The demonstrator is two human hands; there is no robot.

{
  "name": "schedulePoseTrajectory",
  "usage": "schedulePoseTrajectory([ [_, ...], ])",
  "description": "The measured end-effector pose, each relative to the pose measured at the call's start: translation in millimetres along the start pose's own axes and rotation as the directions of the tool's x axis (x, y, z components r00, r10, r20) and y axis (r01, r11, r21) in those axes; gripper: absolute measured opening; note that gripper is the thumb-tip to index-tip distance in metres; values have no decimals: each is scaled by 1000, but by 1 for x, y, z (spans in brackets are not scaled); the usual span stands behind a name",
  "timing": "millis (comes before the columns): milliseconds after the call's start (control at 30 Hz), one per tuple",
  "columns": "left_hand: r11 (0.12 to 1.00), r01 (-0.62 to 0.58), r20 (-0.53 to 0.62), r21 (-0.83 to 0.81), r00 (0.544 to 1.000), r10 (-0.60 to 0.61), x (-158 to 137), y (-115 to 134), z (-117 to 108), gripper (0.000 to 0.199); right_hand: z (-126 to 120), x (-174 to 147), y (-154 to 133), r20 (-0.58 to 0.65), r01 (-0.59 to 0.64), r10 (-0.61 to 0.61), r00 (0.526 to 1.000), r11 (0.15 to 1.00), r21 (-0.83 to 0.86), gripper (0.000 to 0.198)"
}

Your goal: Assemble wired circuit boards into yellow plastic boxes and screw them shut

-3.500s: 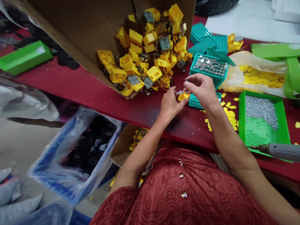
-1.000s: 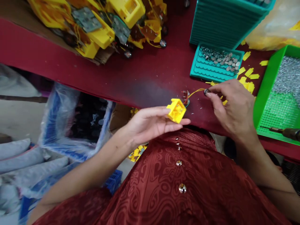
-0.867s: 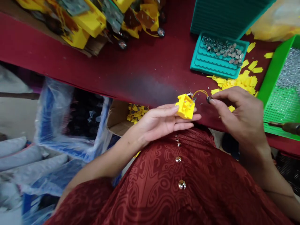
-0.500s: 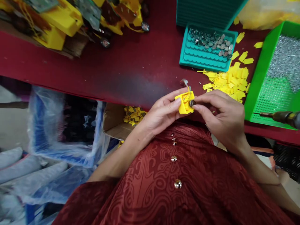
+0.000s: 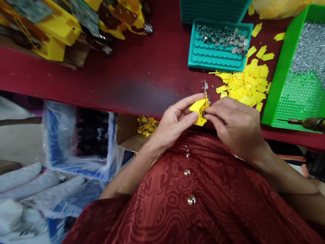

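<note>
My left hand grips a small yellow plastic housing between thumb and fingers, above the table's front edge. Thin wires and a small pale part stick up from its far side. With thumb and forefinger pinched, my right hand presses a small round button cell into the housing's right side; the fingertips mostly hide the cell. Beyond the hands, a teal tray holds many silver button cells. A heap of flat yellow plastic covers lies right of the tray.
A green basket of small screws stands at the right, a screwdriver tip over it. Yellow toy vehicles crowd the far left. Below the table edge are a cardboard box and a plastic-lined blue crate.
The yellow housing has been turned in my left hand, so its closed side shows more. My right fingertips have moved left with the button cell, further into the housing. The view has shifted slightly.
</note>
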State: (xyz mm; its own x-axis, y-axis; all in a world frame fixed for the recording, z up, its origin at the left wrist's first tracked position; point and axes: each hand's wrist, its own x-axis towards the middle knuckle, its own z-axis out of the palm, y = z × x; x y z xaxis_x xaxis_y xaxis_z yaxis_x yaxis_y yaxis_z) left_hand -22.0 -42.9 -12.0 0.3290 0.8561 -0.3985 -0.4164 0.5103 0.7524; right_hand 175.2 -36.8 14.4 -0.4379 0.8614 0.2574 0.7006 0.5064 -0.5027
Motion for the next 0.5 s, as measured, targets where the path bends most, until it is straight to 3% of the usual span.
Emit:
schedulePoseTrajectory([
  [67,1000,2,-17,-8,1000,-2,0,2,4,48,1,0,-2,-1,-5,5,1000,1000,-29,20],
  [167,995,60,-37,-76,997,-63,3,3,8,49,3,1,-4,-69,-12,10,998,999,-33,7],
  [300,981,133,-44,-144,989,-140,8,7,12,40,2,1,-5,-146,58,-66,987,997,-55,9],
  [500,986,117,-111,-122,985,-130,3,13,20,25,-3,-2,-5,-20,154,-160,987,970,-188,24],
])
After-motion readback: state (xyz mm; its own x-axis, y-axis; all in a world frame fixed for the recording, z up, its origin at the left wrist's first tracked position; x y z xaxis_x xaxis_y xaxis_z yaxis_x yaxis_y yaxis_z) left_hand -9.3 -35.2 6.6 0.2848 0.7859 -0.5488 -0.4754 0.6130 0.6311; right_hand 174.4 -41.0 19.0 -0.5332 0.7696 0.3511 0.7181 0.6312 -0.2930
